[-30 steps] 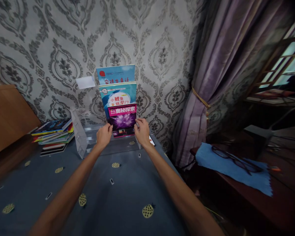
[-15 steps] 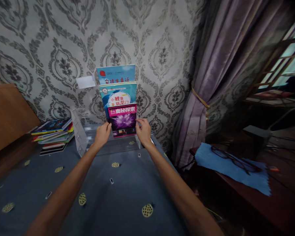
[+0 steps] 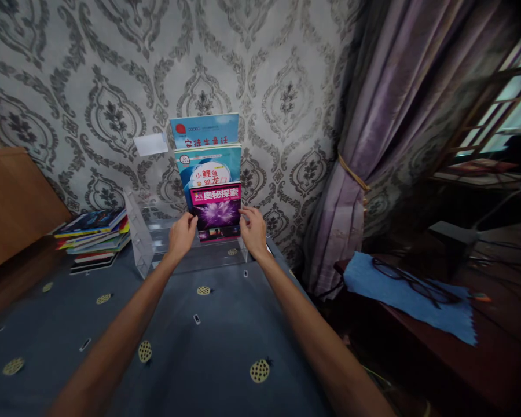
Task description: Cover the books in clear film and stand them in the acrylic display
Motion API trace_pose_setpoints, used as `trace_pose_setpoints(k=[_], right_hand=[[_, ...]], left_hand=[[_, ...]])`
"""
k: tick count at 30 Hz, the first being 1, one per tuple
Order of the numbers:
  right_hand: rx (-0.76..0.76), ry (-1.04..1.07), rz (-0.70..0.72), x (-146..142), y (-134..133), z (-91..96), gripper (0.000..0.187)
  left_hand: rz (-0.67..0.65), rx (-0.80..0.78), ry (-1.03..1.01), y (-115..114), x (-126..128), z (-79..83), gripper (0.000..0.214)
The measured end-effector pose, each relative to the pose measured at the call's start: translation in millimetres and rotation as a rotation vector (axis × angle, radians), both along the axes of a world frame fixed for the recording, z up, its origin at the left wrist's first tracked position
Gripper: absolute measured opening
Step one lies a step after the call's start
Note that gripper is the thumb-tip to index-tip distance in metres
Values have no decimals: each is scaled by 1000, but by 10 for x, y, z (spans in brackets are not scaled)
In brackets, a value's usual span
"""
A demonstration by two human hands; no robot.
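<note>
A clear acrylic display rack [image 3: 144, 246] stands on the blue cloth-covered table [image 3: 217, 336] against the patterned wall. Three books stand in its tiers at the right: a blue one [image 3: 205, 130] at the back, a teal one [image 3: 208, 165] in the middle, and a pink-and-purple magazine [image 3: 217, 209] in front. My left hand [image 3: 181, 236] grips the magazine's left edge, fingers curled. On its right edge, the fingers of my right hand [image 3: 253, 231] pinch it. The magazine stands upright in the front tier.
A stack of books [image 3: 96, 236] lies on the table left of the rack. A white card [image 3: 150, 144] is stuck on the wall. A purple curtain [image 3: 373, 139] hangs at the right. Glasses [image 3: 412, 278] rest on a blue cloth [image 3: 417, 298] on a dark side table.
Both hands have shifted slightly up along the magazine's edges; the magazine has stayed in the front tier.
</note>
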State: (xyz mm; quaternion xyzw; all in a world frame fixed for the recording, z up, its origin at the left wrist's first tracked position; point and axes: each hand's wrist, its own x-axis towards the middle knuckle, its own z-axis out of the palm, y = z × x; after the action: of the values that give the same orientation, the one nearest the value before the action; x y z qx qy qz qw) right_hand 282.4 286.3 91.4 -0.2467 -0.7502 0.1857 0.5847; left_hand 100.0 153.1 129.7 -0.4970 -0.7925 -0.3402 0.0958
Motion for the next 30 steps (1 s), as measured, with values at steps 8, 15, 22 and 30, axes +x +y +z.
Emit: trace_pose_setpoints(k=[8,15,22,30], right_hand=[[33,-6,41,36,-18,74,31],[-7,67,95,63,-58,149,29],[-43,75,63,51,-22,110,29],[-58,69,61,55,-26,115,28]], left_hand=[[16,-11,-24,47,-26,-1,40],[7,-9,-12,45,-32,-7,43],[-1,-3,25,12,14,-12,41],[-12,32,62,-26,67,-36,33]])
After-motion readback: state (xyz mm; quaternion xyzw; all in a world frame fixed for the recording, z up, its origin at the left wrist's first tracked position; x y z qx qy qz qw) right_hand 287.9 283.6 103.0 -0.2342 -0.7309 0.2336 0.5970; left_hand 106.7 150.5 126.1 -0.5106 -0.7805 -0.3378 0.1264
